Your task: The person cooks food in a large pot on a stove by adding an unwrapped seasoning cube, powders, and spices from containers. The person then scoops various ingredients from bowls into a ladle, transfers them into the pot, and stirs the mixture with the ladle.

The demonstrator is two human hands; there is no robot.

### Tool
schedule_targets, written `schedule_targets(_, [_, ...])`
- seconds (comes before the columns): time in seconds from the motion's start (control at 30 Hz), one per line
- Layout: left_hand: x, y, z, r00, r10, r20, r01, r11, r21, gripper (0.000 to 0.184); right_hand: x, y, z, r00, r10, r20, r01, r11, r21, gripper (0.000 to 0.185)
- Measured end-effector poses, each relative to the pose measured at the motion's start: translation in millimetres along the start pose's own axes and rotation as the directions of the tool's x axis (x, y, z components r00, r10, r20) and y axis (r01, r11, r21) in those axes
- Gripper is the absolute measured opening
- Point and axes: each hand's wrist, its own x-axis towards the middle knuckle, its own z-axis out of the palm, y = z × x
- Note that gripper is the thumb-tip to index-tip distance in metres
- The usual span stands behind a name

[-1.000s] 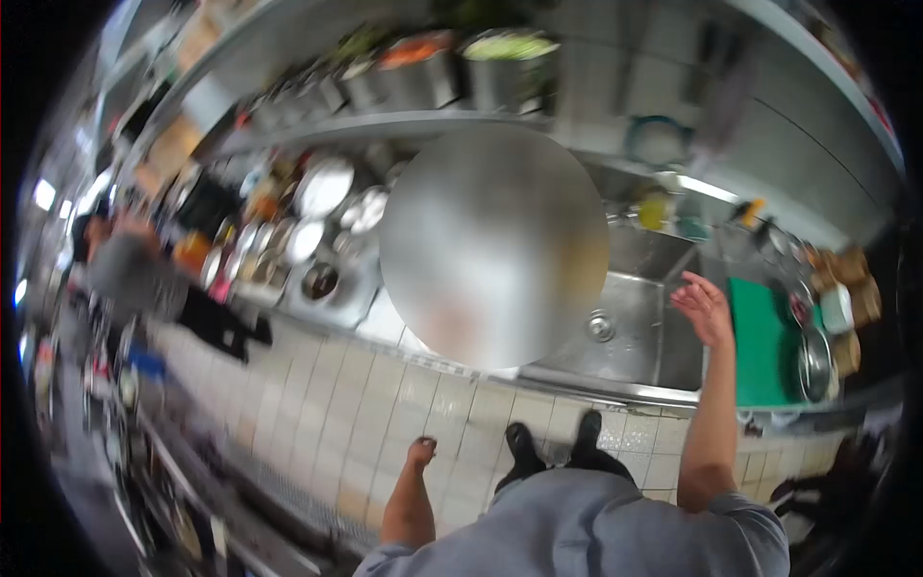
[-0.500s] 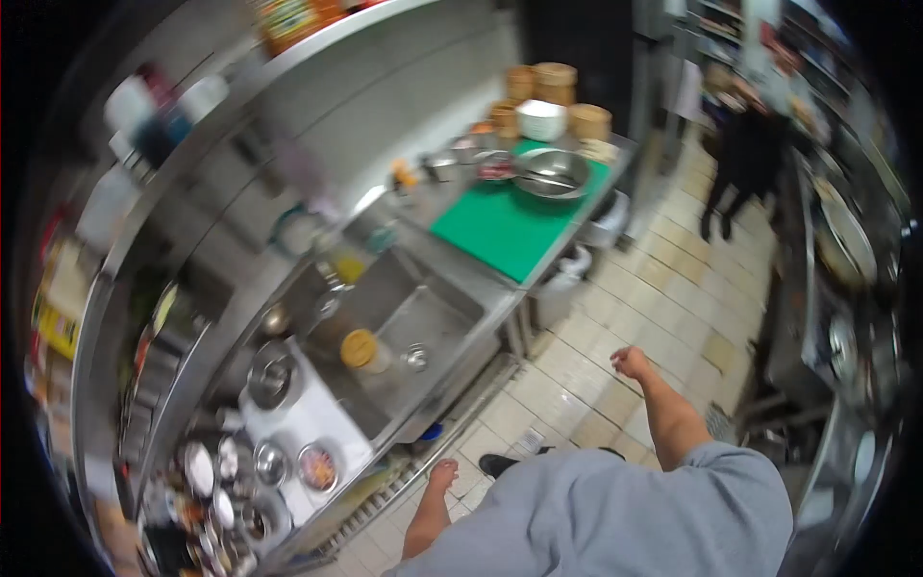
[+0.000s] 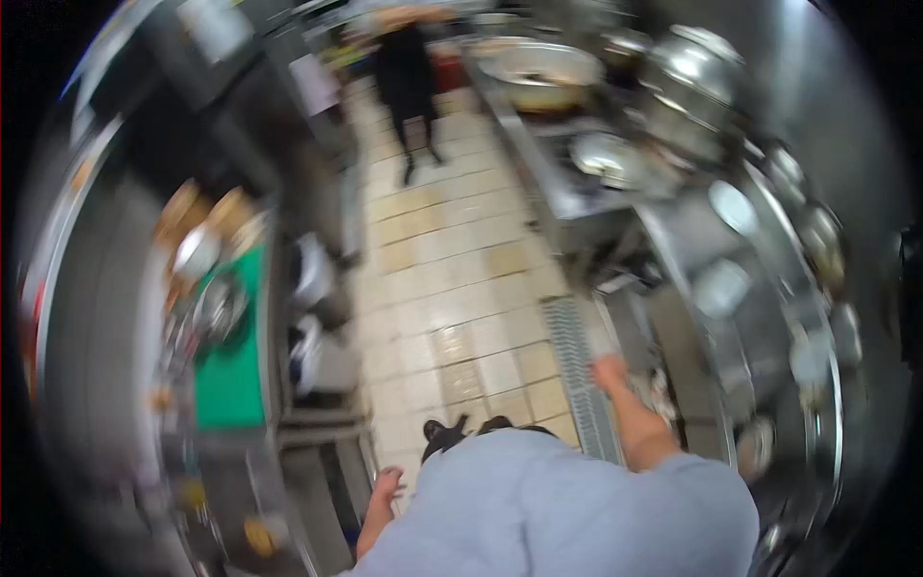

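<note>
My left hand (image 3: pixel 387 484) hangs low at my side, above the floor by the sink end of the left counter. Its fingers are loosely bent and apart, and nothing shows in them. On the other side, my right hand (image 3: pixel 608 370) is held out over the edge of a floor drain grate (image 3: pixel 575 370), near the right-hand cooking line. Motion smears its fingers, so their pose is unclear, and I see no object in it. Neither hand appears to touch anything.
A tiled aisle (image 3: pixel 452 279) runs ahead, where a person in black (image 3: pixel 404 82) stands. Left are a green board (image 3: pixel 231 394), a metal bowl (image 3: pixel 221 308) and white bins (image 3: pixel 322 356). To the right are a large wok (image 3: pixel 543 72), a steamer pot (image 3: pixel 687 91) and a steel counter (image 3: pixel 687 236).
My view has swung right, from the sink and green board to the aisle and stoves. Both hands still hang at my sides; the left counter now lies at the left edge.
</note>
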Motion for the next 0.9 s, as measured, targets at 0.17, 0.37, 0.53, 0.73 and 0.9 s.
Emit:
schedule_targets(0.17, [38,127,-17,0.994,-0.019,0.103,0.001,0.985,0.175,0.034,33,-22,-31,0.926,0.375,-0.033,-0.242,0.662,0.709,0.027])
schedule_targets(0.37, [128,260,-23,0.983,0.006,0.183,-0.071,0.934,0.350,0.033,53,4,47,0.872,0.090,0.480,-0.444,0.559,0.700,0.079])
schedule_targets(0.53, [199,406,48,0.954,0.251,0.162,-0.298,0.842,0.449,0.038,7,41,54,0.766,0.499,0.404,-0.506,0.857,-0.098,0.039])
schedule_targets(0.73, [282,559,122,0.768,0.441,0.465,-0.603,0.250,0.758,0.055,65,12,-48,0.836,0.531,-0.141,-0.423,0.786,0.450,0.021])
schedule_targets(0.9, [276,791,218,0.433,0.703,0.564,-0.808,0.025,0.589,0.050,172,-79,-236,0.839,0.400,-0.369,-0.066,0.748,0.661,0.028])
